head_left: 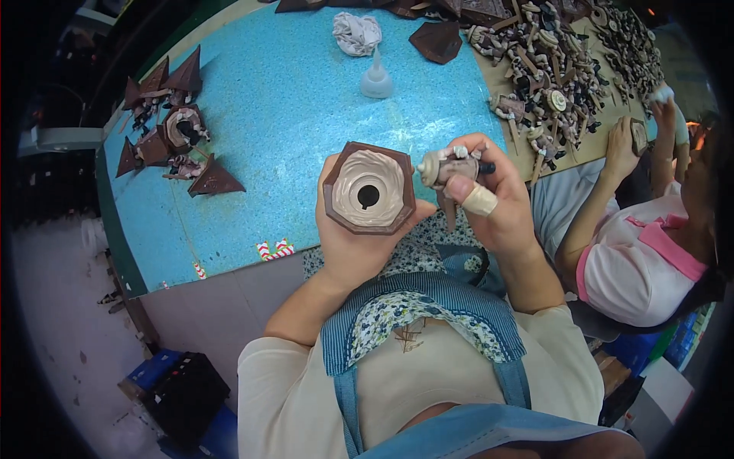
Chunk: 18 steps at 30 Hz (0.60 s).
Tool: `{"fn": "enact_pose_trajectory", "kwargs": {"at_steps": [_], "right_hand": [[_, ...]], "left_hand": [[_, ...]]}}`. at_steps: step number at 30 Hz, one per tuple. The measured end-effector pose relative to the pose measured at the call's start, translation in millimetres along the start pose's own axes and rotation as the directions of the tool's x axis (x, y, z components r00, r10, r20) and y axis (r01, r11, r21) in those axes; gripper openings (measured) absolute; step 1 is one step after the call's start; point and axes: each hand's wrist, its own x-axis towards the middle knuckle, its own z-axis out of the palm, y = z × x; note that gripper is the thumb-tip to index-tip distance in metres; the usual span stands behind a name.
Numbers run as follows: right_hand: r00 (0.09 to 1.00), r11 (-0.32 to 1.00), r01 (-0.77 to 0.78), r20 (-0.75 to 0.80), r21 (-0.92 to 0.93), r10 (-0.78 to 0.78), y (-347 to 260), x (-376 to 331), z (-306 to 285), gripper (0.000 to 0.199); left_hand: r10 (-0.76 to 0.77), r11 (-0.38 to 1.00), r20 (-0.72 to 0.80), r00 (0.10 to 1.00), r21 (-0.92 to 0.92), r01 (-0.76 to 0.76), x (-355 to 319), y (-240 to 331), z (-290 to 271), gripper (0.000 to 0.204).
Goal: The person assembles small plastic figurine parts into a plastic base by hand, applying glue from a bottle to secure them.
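Note:
My left hand (355, 256) is wrapped round a brown, many-sided hollow piece (348, 191). Its cream, rippled inside faces up, with a dark round hole at the bottom. Close by on the right, my right hand (505, 203) pinches a small painted figurine (457, 170) between thumb and fingers. The figurine lies sideways, its pale round hat toward the hollow piece and a brown strip hanging below it. A pale band wraps my right thumb. The two things are apart, both held above the near edge of the blue tabletop (283, 153).
Finished-looking brown pointed pieces with figurines (183, 126) stand at the left. A squeeze bottle (376, 83), a crumpled white cloth (357, 34) and a brown piece (436, 42) lie farther back. Heaped figurines (547, 76) cover the board at right, beside a co-worker's hand (623, 149).

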Motion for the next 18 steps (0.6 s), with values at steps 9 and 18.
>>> {"fn": "enact_pose_trajectory", "kwargs": {"at_steps": [9, 18], "right_hand": [[0.982, 0.960, 0.126, -0.104, -0.250, -0.155, -27, -11, 12, 0.040], [0.926, 0.458, 0.273, 0.102, -0.846, -0.363, -28, -16, 29, 0.016]], "left_hand": [[0.100, 0.981, 0.146, 0.984, 0.150, -0.121, 7, -14, 13, 0.068], [0.234, 0.949, 0.102, 0.967, 0.194, -0.250, 3, -25, 28, 0.070]]}}
